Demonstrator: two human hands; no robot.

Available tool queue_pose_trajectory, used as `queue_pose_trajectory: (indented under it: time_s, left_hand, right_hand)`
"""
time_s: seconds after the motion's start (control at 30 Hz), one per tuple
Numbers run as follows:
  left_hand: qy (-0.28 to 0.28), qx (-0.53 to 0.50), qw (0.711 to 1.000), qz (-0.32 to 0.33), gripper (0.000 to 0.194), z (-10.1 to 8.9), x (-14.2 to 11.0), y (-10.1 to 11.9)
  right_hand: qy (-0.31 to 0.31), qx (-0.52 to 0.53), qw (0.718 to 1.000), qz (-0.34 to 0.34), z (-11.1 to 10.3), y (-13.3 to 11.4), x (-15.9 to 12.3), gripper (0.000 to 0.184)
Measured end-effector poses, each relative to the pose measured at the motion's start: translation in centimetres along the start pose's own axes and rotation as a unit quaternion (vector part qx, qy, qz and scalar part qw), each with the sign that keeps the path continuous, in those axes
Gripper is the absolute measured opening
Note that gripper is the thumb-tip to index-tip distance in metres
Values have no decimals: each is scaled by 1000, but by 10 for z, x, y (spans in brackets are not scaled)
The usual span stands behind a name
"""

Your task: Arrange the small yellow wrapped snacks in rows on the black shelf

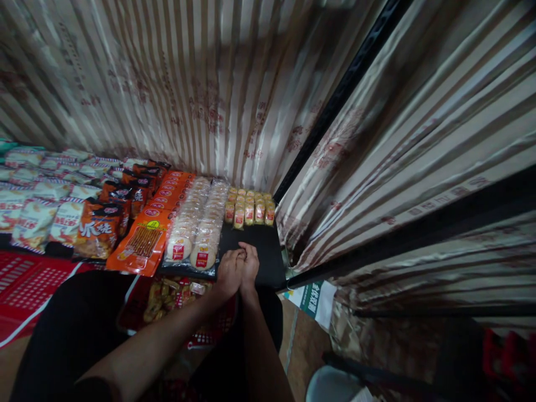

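Note:
My left hand (230, 270) and my right hand (250, 266) meet over the front of a black shelf (268, 254). Their fingers are closed and pressed against each other; whether anything small lies between them is hidden. Just behind my hands stand rows of small gold-wrapped packets (249, 212) with red labels. To the left lie two clear-wrapped rows of round pale crackers (204, 254), their ends near my left hand. Below my left forearm, a red basket (125, 312) holds loose gold-wrapped pieces (161, 298).
Farther left are orange snack bags (140, 243), dark-topped orange bags (98, 229) and several white bags (33, 223). Striped curtain (201, 84) hangs behind, with a black metal post (335, 106) at the corner. A pale bucket (333, 385) stands on the floor at right.

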State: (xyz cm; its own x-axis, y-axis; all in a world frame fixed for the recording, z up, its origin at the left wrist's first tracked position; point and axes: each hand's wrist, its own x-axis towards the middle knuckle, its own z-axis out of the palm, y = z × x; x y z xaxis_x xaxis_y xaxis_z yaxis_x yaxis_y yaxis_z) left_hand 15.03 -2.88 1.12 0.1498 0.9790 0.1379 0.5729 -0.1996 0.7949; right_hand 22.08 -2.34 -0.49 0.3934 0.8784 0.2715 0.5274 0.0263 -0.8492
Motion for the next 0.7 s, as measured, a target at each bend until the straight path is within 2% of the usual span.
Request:
queue_pose_trajectory:
  time_s: [0.33, 0.5, 0.63, 0.7]
  left_hand:
    - [9, -18, 998, 65, 31, -8, -44, -16]
    - [0, -27, 998, 59, 28, -17, -66, -21]
    - [-8, -11, 999, 50, 26, -27, -86, -37]
    - [-9, -6, 998, 58, 27, -33, -95, -50]
  right_hand:
    - [-18, 1, 1000, -2, -2, -3, -46, 26]
    - [-7, -2, 999, -39, 4, 2, -72, 24]
    - [-25, -5, 997, -66, 12, 0, -94, 25]
    - [-60, -15, 994, -85, 16, -2, -104, 24]
